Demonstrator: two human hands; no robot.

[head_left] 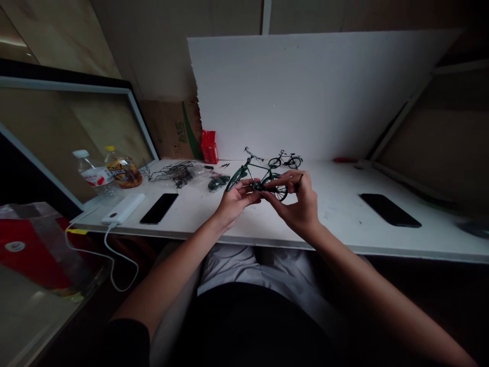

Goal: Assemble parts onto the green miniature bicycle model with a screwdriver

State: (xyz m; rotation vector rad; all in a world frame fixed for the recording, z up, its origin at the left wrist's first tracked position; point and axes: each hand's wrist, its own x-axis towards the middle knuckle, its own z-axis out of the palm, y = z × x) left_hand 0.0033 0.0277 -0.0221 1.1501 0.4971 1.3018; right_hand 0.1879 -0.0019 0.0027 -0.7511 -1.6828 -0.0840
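While held above the table [336, 214], a green model bicycle [256, 179] sits pinched in the left hand [235, 200] fingers. Right hand [300, 204] fingers clamp a thin dark tool [299, 181] beside its rear wheel.

Held between left hand [235, 200] and right hand [300, 204], above the table [336, 209]: a model bicycle [257, 179]. Just behind the hands, a smaller bicycle [286, 160]. Left of the hands, a phone [159, 208], then a power bank [123, 208], bottles [109, 171] behind. Well right, another phone [389, 209].
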